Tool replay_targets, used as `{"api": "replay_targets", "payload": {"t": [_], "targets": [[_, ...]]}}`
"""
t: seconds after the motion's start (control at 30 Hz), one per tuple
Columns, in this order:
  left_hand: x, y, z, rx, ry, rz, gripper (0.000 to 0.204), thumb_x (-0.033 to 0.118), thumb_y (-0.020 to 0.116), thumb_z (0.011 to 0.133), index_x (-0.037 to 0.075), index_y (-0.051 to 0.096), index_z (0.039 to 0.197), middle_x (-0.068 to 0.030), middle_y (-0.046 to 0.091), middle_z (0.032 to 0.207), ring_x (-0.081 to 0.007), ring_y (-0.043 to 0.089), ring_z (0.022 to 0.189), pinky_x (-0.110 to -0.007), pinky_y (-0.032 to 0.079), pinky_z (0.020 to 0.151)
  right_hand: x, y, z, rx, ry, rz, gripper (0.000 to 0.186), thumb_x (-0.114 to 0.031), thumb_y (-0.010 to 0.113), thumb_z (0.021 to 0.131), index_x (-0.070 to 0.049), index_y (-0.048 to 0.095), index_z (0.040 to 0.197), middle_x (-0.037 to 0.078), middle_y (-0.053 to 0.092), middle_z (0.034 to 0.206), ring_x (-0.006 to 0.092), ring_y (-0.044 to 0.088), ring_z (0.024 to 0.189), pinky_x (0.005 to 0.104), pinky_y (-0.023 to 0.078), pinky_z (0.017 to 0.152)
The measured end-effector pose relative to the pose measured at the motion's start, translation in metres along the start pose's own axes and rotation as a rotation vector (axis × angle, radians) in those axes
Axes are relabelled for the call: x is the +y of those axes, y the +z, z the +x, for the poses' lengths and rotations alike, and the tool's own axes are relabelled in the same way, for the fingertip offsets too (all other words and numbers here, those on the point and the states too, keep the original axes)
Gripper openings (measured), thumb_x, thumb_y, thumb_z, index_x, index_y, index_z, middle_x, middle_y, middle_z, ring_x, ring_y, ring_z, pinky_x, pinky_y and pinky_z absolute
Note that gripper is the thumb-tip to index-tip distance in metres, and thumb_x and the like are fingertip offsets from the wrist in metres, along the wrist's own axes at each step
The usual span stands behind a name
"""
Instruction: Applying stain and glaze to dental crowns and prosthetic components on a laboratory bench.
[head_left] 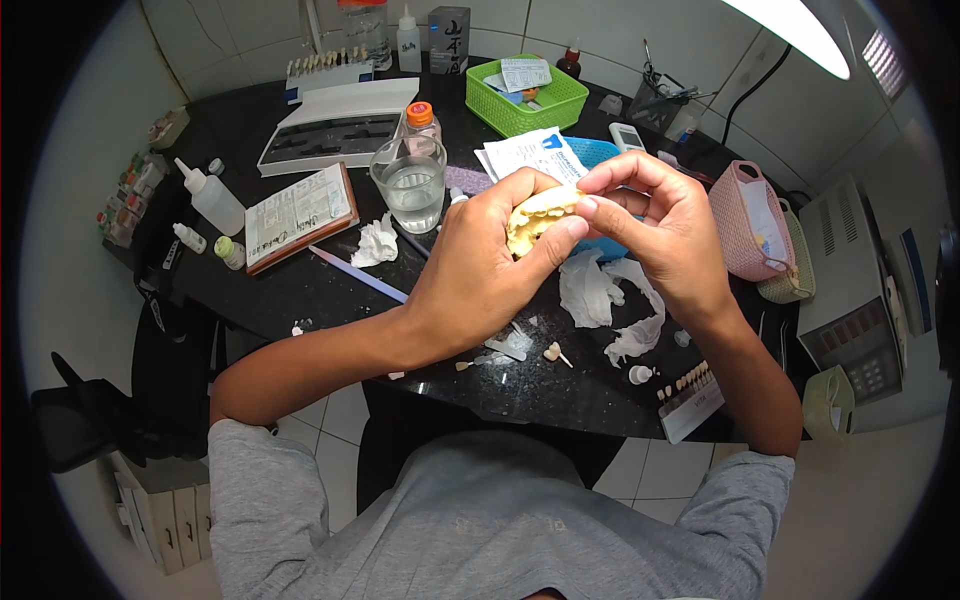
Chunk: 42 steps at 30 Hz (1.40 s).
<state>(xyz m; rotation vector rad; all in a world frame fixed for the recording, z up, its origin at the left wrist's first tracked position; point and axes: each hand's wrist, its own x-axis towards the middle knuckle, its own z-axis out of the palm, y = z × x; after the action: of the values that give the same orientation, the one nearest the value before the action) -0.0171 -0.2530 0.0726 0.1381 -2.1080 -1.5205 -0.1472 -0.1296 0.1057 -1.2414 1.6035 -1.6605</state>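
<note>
Above the middle of the desk, my left hand (478, 245) is wrapped round a yellow plaster dental cast (532, 222), its thumb along the near side. The thumb and index finger of my right hand (665, 225) are pinched together at the right end of the cast, covering that end. Whether a small piece lies between those fingertips is hidden. Below the hands, a tooth-coloured shade tab (556, 352) lies on the black desk (450, 385), by a smear of white powder. Crumpled white tissue (588, 290) rests under my right wrist.
A glass of water (412, 195) stands left of the cast, near an orange-capped jar (422, 120). A notebook (302, 218) and a squeeze bottle (212, 200) lie farther left. Green basket (525, 118) and pink basket (750, 235) stand behind. A shade guide (692, 405) sits by my right forearm.
</note>
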Motion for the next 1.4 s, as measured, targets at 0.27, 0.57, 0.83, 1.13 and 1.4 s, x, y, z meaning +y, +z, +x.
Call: {"api": "replay_targets", "payload": {"t": [0.27, 0.57, 0.83, 1.13, 1.4], "targets": [[-0.005, -0.007, 0.004, 0.045, 0.327, 0.174, 0.016, 0.01, 0.066, 0.087, -0.001, 0.061, 0.098, -0.0098, 0.063, 0.077, -0.0132, 0.061, 0.067, -0.027, 0.047, 0.06, 0.003, -0.001, -0.003, -0.053, -0.118, 0.031, 0.01, 0.0, 0.067, 0.084, 0.004, 0.063, 0.092, 0.011, 0.065, 0.091, 0.0141, 0.065, 0.087, 0.0257, 0.055, 0.08], [-0.011, -0.009, 0.004, 0.083, 0.436, 0.225, 0.016, 0.004, 0.068, 0.082, -0.002, 0.064, 0.097, -0.0081, 0.065, 0.081, -0.012, 0.061, 0.07, -0.025, 0.047, 0.061, 0.004, -0.002, -0.007, -0.046, -0.105, 0.012, 0.009, 0.001, 0.067, 0.084, 0.004, 0.064, 0.092, 0.01, 0.066, 0.091, 0.0132, 0.065, 0.087, 0.0245, 0.053, 0.08], [-0.011, -0.009, 0.004, 0.091, 0.469, 0.263, 0.018, 0.005, 0.07, 0.08, -0.002, 0.065, 0.096, -0.0098, 0.065, 0.082, -0.0132, 0.062, 0.071, -0.025, 0.047, 0.062, 0.003, -0.001, -0.009, -0.046, -0.083, 0.035, 0.01, 0.0, 0.066, 0.085, 0.004, 0.064, 0.094, 0.011, 0.066, 0.093, 0.0133, 0.065, 0.088, 0.0252, 0.054, 0.082], [-0.007, -0.007, 0.001, 0.097, 0.464, 0.261, 0.016, 0.004, 0.07, 0.079, -0.003, 0.066, 0.093, -0.0096, 0.066, 0.078, -0.0113, 0.061, 0.065, -0.024, 0.047, 0.057, 0.002, -0.001, -0.014, -0.04, -0.03, 0.055, 0.012, -0.002, 0.064, 0.087, 0.004, 0.062, 0.097, 0.011, 0.066, 0.095, 0.0132, 0.065, 0.087, 0.0255, 0.054, 0.082], [-0.003, -0.007, -0.001, 0.083, 0.43, 0.245, 0.014, 0.004, 0.069, 0.079, -0.003, 0.066, 0.091, -0.0075, 0.066, 0.074, -0.0082, 0.059, 0.063, -0.023, 0.046, 0.056, 0.003, 0.0, -0.015, -0.023, -0.038, 0.046, 0.012, -0.003, 0.061, 0.09, 0.004, 0.062, 0.098, 0.011, 0.066, 0.095, 0.013, 0.065, 0.087, 0.025, 0.055, 0.081]]}}
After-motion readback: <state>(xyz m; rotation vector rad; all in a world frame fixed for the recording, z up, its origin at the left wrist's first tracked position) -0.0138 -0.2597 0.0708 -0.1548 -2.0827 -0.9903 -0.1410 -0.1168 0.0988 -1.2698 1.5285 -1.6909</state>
